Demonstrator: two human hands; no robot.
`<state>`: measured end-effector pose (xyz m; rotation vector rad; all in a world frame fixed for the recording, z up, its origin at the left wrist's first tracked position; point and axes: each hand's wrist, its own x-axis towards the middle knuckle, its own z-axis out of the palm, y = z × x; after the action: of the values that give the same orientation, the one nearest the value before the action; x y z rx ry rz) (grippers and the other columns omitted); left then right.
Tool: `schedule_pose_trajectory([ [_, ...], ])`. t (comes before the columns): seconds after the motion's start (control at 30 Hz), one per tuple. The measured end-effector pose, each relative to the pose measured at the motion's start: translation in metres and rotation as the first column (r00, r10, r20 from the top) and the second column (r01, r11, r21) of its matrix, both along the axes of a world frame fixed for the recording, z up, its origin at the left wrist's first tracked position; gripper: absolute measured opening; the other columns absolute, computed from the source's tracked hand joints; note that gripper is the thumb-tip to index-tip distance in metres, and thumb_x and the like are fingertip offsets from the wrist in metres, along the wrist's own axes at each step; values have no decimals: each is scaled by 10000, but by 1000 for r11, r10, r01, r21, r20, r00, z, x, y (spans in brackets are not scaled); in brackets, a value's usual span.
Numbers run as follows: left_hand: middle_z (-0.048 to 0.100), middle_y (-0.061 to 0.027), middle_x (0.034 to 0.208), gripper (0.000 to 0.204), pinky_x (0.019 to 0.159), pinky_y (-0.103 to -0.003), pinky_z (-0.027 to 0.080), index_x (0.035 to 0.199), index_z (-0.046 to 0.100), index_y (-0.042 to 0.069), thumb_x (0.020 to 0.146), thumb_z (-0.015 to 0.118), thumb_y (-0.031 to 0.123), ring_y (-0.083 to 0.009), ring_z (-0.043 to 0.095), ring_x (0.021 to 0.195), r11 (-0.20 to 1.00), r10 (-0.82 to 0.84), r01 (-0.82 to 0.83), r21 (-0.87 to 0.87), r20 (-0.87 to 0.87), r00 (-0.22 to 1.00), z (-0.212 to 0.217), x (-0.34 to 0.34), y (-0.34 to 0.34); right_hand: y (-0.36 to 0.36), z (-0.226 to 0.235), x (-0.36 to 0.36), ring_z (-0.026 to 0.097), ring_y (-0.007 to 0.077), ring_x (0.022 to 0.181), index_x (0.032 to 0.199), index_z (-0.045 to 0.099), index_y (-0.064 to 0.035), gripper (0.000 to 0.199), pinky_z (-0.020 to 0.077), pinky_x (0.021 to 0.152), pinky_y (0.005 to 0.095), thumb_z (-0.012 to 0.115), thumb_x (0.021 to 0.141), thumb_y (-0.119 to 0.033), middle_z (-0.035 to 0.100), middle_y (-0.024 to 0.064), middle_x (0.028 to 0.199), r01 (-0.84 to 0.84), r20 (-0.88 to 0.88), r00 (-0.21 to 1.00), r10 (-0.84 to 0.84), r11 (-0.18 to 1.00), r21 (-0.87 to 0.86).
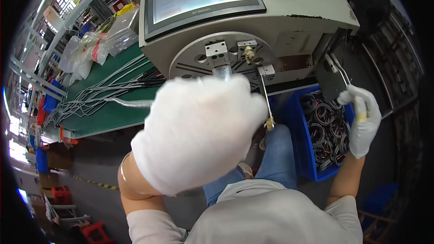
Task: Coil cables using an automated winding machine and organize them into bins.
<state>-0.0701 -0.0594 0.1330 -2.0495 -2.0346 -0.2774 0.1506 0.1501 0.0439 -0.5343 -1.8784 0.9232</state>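
Metal lever (337,68): thin, stiff, light; pinched at its end by gloved right hand (364,122); left hand (199,131) raised, its grip unseen.

1. My gloved left hand (199,131) is raised close in front of the machine's round disc (221,58), hiding its lower part.
2. My gloved right hand (364,119) pinches a thin metal lever (338,68) at the machine's (289,22) right side.
3. A blue bin (300,149) of coiled cables (327,131) sits below that hand.
4. Grey cables (104,92) lie on the green tabletop (113,115) to my left.
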Motion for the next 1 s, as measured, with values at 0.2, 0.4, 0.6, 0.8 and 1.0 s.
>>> schedule_pose_trajectory([
  [0.2,625,-100,805,210,640,-276,487,885,609,23,707,682,-60,-223,616,702,848,-3,-79,524,154,988,-29,-30,30,-19,-12,-69,619,159,813,1039,624,37,190,494,782,277,540,923,-87,649,105,901,-312,-44,950,309,941,-133],
  [0.4,603,-88,807,216,601,-259,471,889,607,20,715,729,-22,-182,595,674,680,-90,-330,655,520,849,-65,-39,28,-28,-24,-132,605,192,851,816,568,-25,147,471,773,290,698,748,-23,634,94,895,-226,16,973,229,943,244],
  [0.6,611,-70,876,159,694,-234,476,911,605,-13,777,684,-49,-124,587,781,678,-142,-478,559,737,661,-97,-57,0,-30,-23,-147,596,232,772,751,547,-41,196,466,713,317,726,682,-2,631,89,830,-82,84,995,52,912,402],
  [0.8,604,-99,854,195,529,-204,430,987,599,-24,833,663,78,-113,548,612,746,-295,-521,415,907,300,-151,-91,-69,-27,-22,-154,586,202,762,760,563,-20,172,462,717,294,721,703,14,618,95,834,-130,-64,984,166,916,379],
  [1.0,590,-92,729,317,515,-228,428,1041,645,-49,821,674,178,-128,533,572,881,-19,-467,79,991,132,-217,-132,-130,-29,-25,-152,587,193,800,810,593,-4,138,461,743,289,709,736,-4,616,89,843,-104,21,995,102,944,314],
])
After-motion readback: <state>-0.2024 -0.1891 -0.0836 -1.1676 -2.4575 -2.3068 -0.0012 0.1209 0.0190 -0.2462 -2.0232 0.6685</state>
